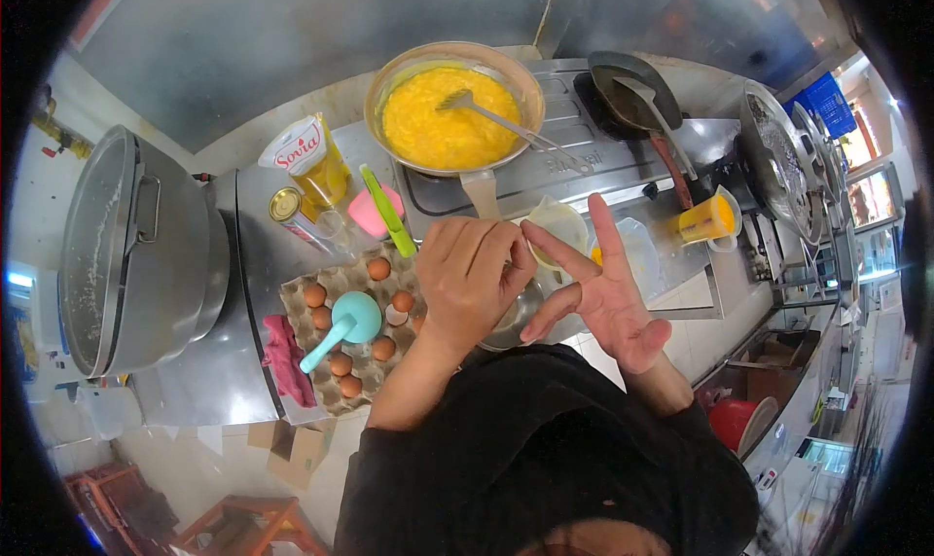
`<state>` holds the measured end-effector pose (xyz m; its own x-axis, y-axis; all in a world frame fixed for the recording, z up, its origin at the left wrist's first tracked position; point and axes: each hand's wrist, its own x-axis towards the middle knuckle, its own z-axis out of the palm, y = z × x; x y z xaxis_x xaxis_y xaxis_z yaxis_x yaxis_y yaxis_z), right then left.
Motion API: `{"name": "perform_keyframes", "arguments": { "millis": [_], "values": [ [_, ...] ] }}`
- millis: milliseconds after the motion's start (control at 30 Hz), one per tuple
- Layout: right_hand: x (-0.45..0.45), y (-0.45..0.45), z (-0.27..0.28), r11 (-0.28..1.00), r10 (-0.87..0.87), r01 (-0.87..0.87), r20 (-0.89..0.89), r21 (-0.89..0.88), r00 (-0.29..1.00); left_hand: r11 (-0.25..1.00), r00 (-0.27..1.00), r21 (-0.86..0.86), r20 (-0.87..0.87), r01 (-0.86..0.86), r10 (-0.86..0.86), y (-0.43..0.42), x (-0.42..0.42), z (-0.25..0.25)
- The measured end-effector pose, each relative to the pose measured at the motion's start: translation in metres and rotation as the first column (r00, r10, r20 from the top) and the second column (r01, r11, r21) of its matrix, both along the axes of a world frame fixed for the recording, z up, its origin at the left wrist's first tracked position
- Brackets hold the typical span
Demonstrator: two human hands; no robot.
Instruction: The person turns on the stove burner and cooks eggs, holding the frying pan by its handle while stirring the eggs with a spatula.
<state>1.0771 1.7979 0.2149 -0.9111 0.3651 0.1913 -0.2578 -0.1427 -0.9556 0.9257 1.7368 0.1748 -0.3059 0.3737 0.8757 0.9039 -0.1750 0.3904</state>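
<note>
My left hand (477, 274) is closed, its fingers curled together beside a fingertip of my right hand; whether anything small is inside cannot be seen. My right hand (615, 298) is open, palm towards me and fingers spread. Beneath the hands is a metal bowl (518, 324), partly covered by them. A pale plastic jug or bowl (559, 227) sits just behind. Left of my left hand lies a cardboard egg tray (292, 308) holding several brown eggs (378, 269), a cracked shell (396, 315) and a turquoise scoop (356, 317).
A pan (376, 133) of yellow egg with a slotted turner (486, 115) stands on the stove. Nearby are an oil pouch (316, 167), a can (292, 211), a pink cup (370, 211), a green-handled tool (387, 206), a large pot (165, 254), a dark skillet (637, 79) and a yellow-filled jug (705, 220).
</note>
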Motion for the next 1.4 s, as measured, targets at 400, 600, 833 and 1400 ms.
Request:
{"name": "perform_keyframes", "arguments": {
  "millis": [400, 600, 833, 1400],
  "values": [
    [-0.005, 0.017, -0.009, 0.630, 0.118, -0.287, -0.276, -0.722, 0.954, 0.996, 0.990, -0.031, 0.114, 0.085, -0.081, -0.011, -0.004, -0.005],
    [-0.012, 0.015, -0.011, 0.580, 0.136, -0.296, -0.268, -0.759, 0.954, 0.998, 0.972, -0.024, 0.229, 0.052, -0.045, -0.021, -0.012, -0.012],
    [-0.021, 0.009, -0.029, 0.729, 0.205, -0.199, -0.070, -0.655, 0.976, 0.993, 0.833, -0.111, 0.546, -0.033, 0.089, -0.071, -0.032, -0.059],
    [-0.093, -0.100, -0.097, 0.618, 0.745, -0.454, 0.293, -0.642, 0.600, 0.869, 0.614, -0.135, 0.656, -0.476, 0.439, -0.176, 0.011, -0.057]
  ]
}}
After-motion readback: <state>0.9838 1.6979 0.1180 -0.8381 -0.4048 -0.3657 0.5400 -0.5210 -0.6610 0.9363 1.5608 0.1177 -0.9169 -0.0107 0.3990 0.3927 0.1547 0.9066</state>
